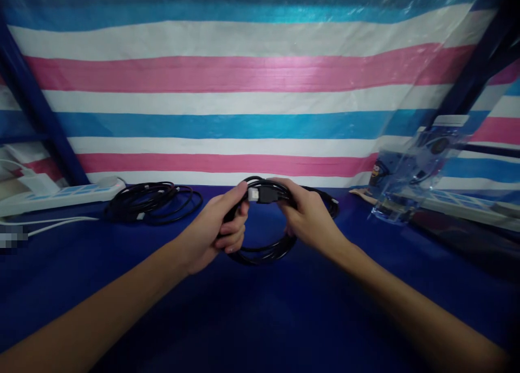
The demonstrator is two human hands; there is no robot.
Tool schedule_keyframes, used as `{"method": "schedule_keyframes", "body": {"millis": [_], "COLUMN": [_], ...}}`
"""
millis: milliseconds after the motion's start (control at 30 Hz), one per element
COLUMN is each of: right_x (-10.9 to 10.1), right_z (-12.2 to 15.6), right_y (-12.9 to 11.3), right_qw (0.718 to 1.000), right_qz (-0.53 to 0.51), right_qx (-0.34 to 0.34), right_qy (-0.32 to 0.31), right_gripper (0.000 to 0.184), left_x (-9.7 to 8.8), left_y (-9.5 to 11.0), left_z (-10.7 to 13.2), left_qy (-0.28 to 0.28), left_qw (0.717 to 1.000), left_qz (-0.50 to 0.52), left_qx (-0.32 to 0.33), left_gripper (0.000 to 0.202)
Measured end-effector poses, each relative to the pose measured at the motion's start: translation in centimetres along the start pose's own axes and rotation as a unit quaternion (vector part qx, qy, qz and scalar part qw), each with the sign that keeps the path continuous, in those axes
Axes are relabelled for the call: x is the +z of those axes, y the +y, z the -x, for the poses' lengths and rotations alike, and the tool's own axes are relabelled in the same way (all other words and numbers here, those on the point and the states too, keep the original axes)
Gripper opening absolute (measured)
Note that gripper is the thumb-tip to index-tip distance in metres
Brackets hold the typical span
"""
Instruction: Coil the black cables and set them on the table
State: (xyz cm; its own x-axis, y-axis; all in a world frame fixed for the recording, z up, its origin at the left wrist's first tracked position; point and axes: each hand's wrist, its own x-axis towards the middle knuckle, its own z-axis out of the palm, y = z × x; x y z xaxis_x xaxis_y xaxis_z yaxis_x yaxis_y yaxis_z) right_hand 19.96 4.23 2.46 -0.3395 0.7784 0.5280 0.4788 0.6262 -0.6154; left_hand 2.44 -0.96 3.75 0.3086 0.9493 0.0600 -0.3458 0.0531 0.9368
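Observation:
A black cable [268,251], wound into a round coil of several loops, is held up between my two hands over the blue table. My left hand [227,224] wraps its fingers around the coil's left side, thumb on top. At the upper right of the coil, my right hand [304,208] grips the loops, its fingertips partly hidden behind them. Between the hands, one end of the cable shows a black plug with a pale metal tip, like a USB connector [262,194], pointing left toward my left thumb.
Another coiled black cable [152,202] lies at the back left, beside a white power strip [77,194] with a charger plugged in. Behind my right hand is more black cable [331,202]. Clear plastic bottles [422,167] and a second power strip [450,205] stand right. A striped sheet [244,75] hangs behind.

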Motion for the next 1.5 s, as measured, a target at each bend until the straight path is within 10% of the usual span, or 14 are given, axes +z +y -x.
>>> {"method": "schedule_keyframes", "body": {"millis": [200,367,633,900,1133,1500], "right_x": [0.0,-0.6,0.0,-0.8,0.7,-0.3], "right_z": [0.2,0.2,0.8,0.5,1.2,1.0], "right_y": [-0.1,-0.3,-0.9,-1.8,-1.2,-2.1], "right_qw": [0.986,0.948,0.983,0.967,0.927,0.974], "right_qz": [0.153,0.287,0.066,0.191,0.259,0.095], "right_qx": [-0.061,-0.134,-0.167,-0.141,-0.271,-0.203], "right_qy": [0.024,0.027,-0.038,-0.087,0.021,-0.044], "right_gripper": [0.058,0.031,0.023,0.012,0.056,0.040], "left_x": [0.3,0.2,-0.5,0.5,0.3,0.0], "left_y": [-0.9,-1.2,-1.1,-0.4,-0.2,-0.4], "left_z": [-0.3,-0.2,-0.4,0.3,0.4,0.0], "left_qy": [0.043,0.092,0.125,0.075,0.064,0.031], "left_qw": [0.996,0.985,0.978,0.977,0.970,0.987], "left_qz": [-0.066,-0.143,-0.145,-0.193,-0.213,-0.128], "left_qx": [-0.039,-0.002,0.086,0.060,0.093,0.092], "left_gripper": [0.058,0.053,0.030,0.035,0.020,0.023]}}
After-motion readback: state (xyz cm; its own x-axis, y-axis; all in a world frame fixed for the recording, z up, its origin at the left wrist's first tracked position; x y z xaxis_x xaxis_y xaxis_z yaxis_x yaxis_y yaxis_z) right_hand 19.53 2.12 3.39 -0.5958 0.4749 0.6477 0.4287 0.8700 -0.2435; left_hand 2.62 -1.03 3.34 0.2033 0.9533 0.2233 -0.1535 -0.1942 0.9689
